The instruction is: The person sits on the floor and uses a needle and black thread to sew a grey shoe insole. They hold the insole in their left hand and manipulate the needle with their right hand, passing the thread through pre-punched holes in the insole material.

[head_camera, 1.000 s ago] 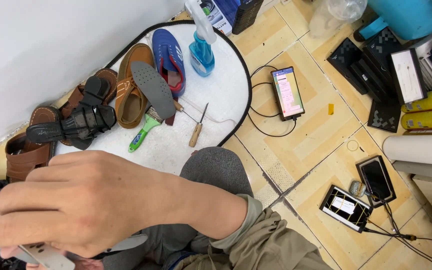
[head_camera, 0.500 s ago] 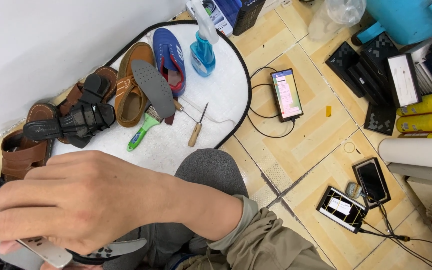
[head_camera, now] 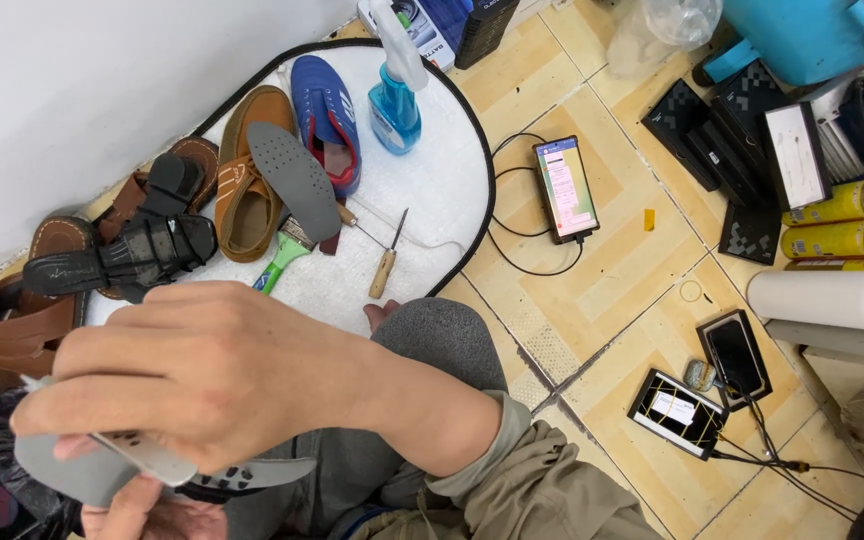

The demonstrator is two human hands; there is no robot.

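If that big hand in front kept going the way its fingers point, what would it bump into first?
The right hand points left across the picture. Past its fingertips, the first thing looks like the brown sandal by the wall, though depth is unclear; the hand may pass above it.

Two hands: the right hand (head_camera: 202,375) and the left hand (head_camera: 147,515), with one grey sole piece (head_camera: 102,470) between them. On the one white mat (head_camera: 432,180): one blue shoe (head_camera: 327,120), one tan shoe (head_camera: 247,175), one loose grey insole (head_camera: 297,180), one blue spray bottle (head_camera: 394,95), one awl (head_camera: 387,262), one green-handled brush (head_camera: 282,262). Three phones lie on the floor (head_camera: 567,188) (head_camera: 735,355) (head_camera: 674,412), and two yellow cans (head_camera: 852,200) (head_camera: 847,240) at right
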